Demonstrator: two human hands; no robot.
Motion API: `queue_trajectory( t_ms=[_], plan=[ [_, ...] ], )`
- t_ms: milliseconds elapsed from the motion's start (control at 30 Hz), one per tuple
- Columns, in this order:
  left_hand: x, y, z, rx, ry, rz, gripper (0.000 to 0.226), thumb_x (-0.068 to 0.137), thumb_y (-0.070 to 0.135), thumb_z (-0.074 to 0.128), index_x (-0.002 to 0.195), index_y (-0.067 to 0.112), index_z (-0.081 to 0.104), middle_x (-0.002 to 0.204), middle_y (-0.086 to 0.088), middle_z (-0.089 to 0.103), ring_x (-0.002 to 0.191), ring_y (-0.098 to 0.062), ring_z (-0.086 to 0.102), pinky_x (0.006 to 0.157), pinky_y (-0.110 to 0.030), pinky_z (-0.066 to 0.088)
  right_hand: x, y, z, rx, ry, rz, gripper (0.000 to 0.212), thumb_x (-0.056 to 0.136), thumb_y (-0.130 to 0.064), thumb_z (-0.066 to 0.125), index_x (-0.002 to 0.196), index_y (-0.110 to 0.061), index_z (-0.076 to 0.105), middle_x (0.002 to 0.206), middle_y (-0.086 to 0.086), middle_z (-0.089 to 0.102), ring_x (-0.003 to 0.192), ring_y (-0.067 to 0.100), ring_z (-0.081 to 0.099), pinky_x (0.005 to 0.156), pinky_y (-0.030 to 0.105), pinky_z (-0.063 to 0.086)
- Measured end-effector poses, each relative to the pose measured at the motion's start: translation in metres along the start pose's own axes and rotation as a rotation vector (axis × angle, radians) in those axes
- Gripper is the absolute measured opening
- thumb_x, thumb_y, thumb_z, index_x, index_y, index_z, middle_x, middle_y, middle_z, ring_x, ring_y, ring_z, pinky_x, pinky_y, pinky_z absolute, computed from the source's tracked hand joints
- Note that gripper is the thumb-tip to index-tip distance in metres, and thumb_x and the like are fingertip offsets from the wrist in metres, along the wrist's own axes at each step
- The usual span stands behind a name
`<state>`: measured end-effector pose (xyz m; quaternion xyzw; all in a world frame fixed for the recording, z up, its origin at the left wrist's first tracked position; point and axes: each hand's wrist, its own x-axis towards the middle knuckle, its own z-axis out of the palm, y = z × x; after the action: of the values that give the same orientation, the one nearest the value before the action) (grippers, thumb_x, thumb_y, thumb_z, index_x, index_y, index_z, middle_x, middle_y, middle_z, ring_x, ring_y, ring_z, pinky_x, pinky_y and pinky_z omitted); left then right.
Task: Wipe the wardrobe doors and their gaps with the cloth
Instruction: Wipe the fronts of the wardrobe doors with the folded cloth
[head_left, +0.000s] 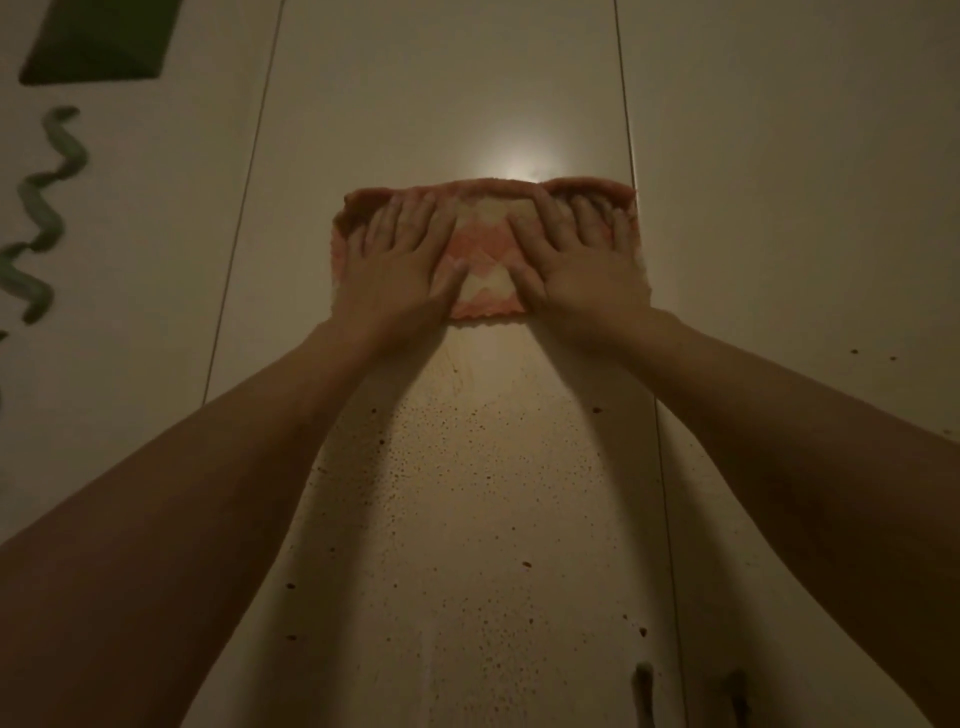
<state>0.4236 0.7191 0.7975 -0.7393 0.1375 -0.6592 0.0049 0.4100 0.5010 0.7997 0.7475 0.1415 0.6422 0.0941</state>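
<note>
A pink and white checked cloth (483, 249) lies spread flat against the middle wardrobe door (457, 104), high up. My left hand (400, 260) presses its left half and my right hand (576, 254) presses its right half, palms flat, fingers pointing up. The cloth's right edge reaches the narrow gap (631, 145) between the middle door and the right door (805, 182). Another gap (244, 208) runs down the left side of the middle door. Many small dark specks (467, 467) cover the door below the cloth.
Two dark handles (644, 686) (735, 691) sit low on either side of the right gap. On the left surface hang a wavy green decoration (47, 208) and a dark green shape (98, 41). A light glare (514, 156) shows just above the cloth.
</note>
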Motion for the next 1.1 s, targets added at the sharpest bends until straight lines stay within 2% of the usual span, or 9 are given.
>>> queue_trajectory(
  t_ms=[200,833,1100],
  plan=[
    [-0.057,-0.003,-0.011,-0.024,-0.041,-0.009,0.065,0.095,0.059,0.015,0.152,0.032,-0.002,0.162,0.001,-0.007,0.148,-0.021,-0.01,0.118,-0.05,-0.003,-0.04,-0.034,-0.003,0.02,-0.047,-0.009,0.066,0.096,-0.062,0.002,0.155,-0.033,-0.006,0.164,0.001,-0.009,0.15,0.028,-0.009,0.119,0.055,-0.006],
    [-0.138,0.014,0.007,-0.056,-0.077,-0.011,0.067,0.096,0.057,0.019,0.152,0.029,-0.006,0.16,0.0,-0.013,0.147,-0.019,-0.017,0.118,-0.049,-0.007,-0.123,-0.062,0.017,0.021,-0.088,0.062,0.062,0.101,-0.058,0.013,0.152,-0.034,-0.012,0.159,-0.002,-0.019,0.15,0.028,-0.008,0.119,0.053,-0.008],
    [-0.183,0.018,0.007,-0.045,-0.118,-0.02,0.067,0.096,0.056,0.022,0.152,0.028,-0.001,0.161,0.0,-0.01,0.147,-0.021,-0.014,0.119,-0.051,-0.002,-0.164,-0.083,0.024,0.033,-0.124,0.079,0.062,0.101,-0.057,0.015,0.156,-0.033,0.0,0.164,0.001,-0.006,0.15,0.028,-0.002,0.119,0.054,-0.004]
  ],
)
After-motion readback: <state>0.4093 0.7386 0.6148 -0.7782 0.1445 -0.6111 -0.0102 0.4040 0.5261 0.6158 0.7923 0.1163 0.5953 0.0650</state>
